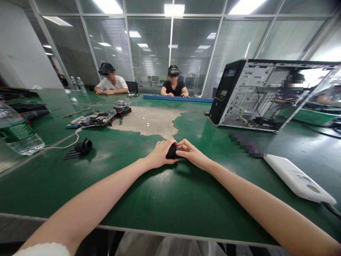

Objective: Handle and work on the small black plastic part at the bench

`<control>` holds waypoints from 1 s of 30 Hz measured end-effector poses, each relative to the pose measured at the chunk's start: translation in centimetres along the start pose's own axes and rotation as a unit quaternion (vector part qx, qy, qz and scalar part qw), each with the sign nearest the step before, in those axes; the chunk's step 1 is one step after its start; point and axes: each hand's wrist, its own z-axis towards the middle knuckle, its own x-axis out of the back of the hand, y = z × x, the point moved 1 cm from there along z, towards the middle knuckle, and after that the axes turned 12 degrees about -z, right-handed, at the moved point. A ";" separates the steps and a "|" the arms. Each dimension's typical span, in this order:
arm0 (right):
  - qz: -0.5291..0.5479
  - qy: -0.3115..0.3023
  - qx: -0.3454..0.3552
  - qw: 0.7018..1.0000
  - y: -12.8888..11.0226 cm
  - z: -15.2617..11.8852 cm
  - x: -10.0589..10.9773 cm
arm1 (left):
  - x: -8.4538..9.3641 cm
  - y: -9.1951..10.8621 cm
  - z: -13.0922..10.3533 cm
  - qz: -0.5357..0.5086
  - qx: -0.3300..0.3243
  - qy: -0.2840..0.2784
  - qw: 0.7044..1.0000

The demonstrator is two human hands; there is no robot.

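Note:
A small black part (171, 152), its exact kind hard to make out, is held between both hands just above the green tabletop. My left hand (160, 153) wraps round it from the left, thumb underneath and fingers over the top. From the right, the fingers and thumb of my right hand (189, 152) pinch its right side. Much of the part is covered by my fingers. On the left of the table lies another black piece (83, 146) with a round body and flat prongs.
The green table (149, 209) has a bare patch (149, 122). Left stand a water bottle (18, 131) and a circuit board (92, 119); right, an opened computer case (231, 94) and white power bank (298, 177). Two people (174, 85) sit opposite; others are at right.

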 end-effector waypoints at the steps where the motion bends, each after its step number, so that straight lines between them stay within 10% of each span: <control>1: 0.006 0.005 -0.003 1.000 0.0 0.0 -0.1 | 0.0 0.0 0.0 0.002 -0.002 0.000 1.000; 30: 0.018 0.031 -0.023 0.999 0.4 0.4 -0.2 | 0.0 -0.1 0.1 0.002 0.002 -0.006 1.000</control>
